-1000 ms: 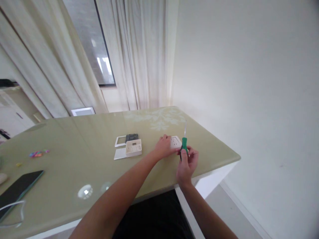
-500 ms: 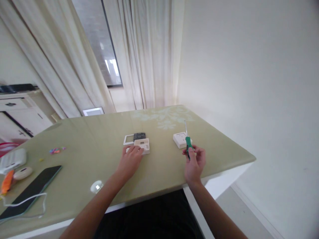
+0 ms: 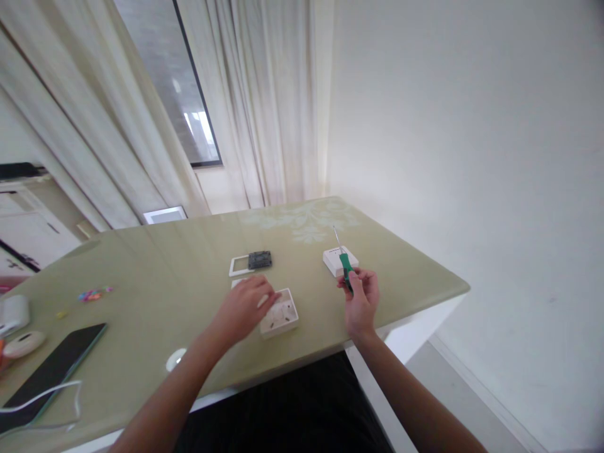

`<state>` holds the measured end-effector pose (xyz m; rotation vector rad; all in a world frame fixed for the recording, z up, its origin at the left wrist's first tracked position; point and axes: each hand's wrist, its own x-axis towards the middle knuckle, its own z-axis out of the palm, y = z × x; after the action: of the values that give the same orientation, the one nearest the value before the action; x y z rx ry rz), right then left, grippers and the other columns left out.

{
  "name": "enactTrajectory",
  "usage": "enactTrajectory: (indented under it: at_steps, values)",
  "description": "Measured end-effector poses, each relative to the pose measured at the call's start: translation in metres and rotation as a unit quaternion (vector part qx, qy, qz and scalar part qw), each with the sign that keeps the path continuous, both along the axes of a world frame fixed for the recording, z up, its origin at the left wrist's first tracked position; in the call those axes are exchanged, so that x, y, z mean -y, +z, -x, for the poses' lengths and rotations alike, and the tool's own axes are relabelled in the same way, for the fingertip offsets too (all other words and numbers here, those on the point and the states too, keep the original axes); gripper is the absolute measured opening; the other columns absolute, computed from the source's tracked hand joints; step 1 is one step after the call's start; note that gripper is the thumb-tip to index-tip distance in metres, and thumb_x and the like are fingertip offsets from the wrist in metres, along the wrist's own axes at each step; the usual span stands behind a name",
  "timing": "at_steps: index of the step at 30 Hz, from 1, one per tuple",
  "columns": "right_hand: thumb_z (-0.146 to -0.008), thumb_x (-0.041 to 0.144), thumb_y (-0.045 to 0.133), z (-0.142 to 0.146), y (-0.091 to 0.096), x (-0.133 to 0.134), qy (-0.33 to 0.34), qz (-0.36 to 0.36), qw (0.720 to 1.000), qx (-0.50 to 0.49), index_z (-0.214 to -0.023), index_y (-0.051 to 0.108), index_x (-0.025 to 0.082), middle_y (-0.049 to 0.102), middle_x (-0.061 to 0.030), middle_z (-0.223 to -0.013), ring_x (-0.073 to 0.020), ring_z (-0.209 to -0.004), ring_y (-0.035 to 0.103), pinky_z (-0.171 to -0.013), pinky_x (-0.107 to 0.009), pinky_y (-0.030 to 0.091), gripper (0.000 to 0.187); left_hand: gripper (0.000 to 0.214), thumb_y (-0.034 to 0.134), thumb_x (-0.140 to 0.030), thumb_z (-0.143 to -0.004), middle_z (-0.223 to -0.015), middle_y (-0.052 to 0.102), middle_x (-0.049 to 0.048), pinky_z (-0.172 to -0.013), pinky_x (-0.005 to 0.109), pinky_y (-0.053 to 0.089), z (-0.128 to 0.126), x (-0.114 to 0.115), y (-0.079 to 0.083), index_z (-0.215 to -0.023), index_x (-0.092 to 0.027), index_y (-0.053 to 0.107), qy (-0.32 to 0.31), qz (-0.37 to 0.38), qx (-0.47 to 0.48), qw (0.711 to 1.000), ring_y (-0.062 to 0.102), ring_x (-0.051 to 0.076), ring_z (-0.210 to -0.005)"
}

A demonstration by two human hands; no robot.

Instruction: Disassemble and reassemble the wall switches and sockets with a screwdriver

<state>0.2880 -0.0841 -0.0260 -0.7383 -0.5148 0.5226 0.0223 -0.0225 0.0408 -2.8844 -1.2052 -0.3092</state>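
Observation:
My left hand (image 3: 245, 307) is closed at the left wall of an open white socket back box (image 3: 282, 318), which sits on the table; the fingers hide part of it. Just behind the hand, the corner of another white piece (image 3: 236, 282) peeks out. Beyond lie a white square frame (image 3: 231, 268) and a dark grey module (image 3: 260, 260), side by side. My right hand (image 3: 362, 302) grips a green-handled screwdriver (image 3: 345, 263), its thin shaft slanting up and away. Behind that tool, a white wall socket (image 3: 332, 262) lies on the table, partly covered.
The greenish tabletop (image 3: 155, 270) ends at a wall on the right. At left are a black phone (image 3: 56, 371), a white cable (image 3: 78, 402), an oval white object (image 3: 24, 344) and small colourful pieces (image 3: 94, 294). A round white object (image 3: 175, 359) lies beside my left forearm.
The white back box has come nearer to me and a little right, away from the frame and dark module, with my left hand at it. The screwdriver stays in my right hand.

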Motion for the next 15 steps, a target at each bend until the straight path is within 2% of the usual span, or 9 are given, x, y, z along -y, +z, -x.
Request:
enactTrajectory:
  at_steps: [2, 4, 7, 11, 15]
  values:
    - [-0.081, 0.046, 0.093, 0.001, 0.000, 0.000, 0.007, -0.002, 1.000, 0.000, -0.087, 0.053, 0.024, 0.069, 0.0020, -0.102, -0.0115, -0.070, 0.072, -0.065, -0.027, 0.059, 0.046, 0.022, 0.059, -0.031, -0.114, -0.134, 0.074, 0.0121, -0.115, 0.050, 0.054, -0.005, -0.044, 0.008, -0.125, -0.019, 0.074, 0.052, -0.007, 0.006, 0.999, 0.069, 0.029, -0.129]
    - [-0.081, 0.044, 0.092, 0.002, 0.001, 0.002, 0.015, -0.005, 1.000, 0.001, -0.087, 0.053, 0.024, 0.069, 0.0023, -0.102, -0.0115, -0.068, 0.072, -0.062, -0.027, 0.058, 0.045, 0.037, 0.073, -0.035, -0.107, -0.148, 0.067, 0.0129, -0.113, 0.059, 0.056, -0.011, -0.084, 0.010, -0.140, -0.019, 0.068, 0.088, 0.008, -0.003, 0.996, 0.067, 0.033, -0.134]
    - [-0.082, 0.044, 0.091, 0.004, 0.002, 0.005, 0.026, -0.007, 1.000, 0.006, -0.087, 0.053, 0.024, 0.070, 0.0022, -0.101, -0.0116, -0.065, 0.072, -0.059, -0.027, 0.058, 0.044, 0.043, 0.076, -0.038, -0.106, -0.150, 0.066, 0.0133, -0.109, 0.058, 0.060, -0.020, -0.122, 0.005, -0.143, -0.019, 0.067, 0.096, 0.060, -0.015, 0.993, 0.069, 0.033, -0.130]
    - [-0.084, 0.045, 0.091, 0.007, 0.003, 0.007, 0.034, -0.005, 0.999, 0.004, -0.087, 0.053, 0.024, 0.071, 0.0023, -0.100, -0.0118, -0.062, 0.072, -0.057, -0.027, 0.059, 0.043, 0.038, 0.075, -0.038, -0.106, -0.145, 0.069, 0.0124, -0.107, 0.055, 0.061, -0.021, -0.131, 0.002, -0.139, -0.019, 0.069, 0.067, 0.125, 0.037, 0.989, 0.071, 0.031, -0.127]
    - [-0.084, 0.045, 0.090, 0.007, 0.002, 0.006, 0.030, -0.005, 0.999, -0.009, -0.087, 0.052, 0.024, 0.071, 0.0026, -0.097, -0.0119, -0.063, 0.071, -0.058, -0.027, 0.059, 0.044, 0.035, 0.076, -0.037, -0.105, -0.143, 0.070, 0.0119, -0.109, 0.056, 0.060, -0.020, -0.118, 0.011, -0.134, -0.018, 0.071, 0.038, 0.182, 0.188, 0.964, 0.070, 0.031, -0.128]
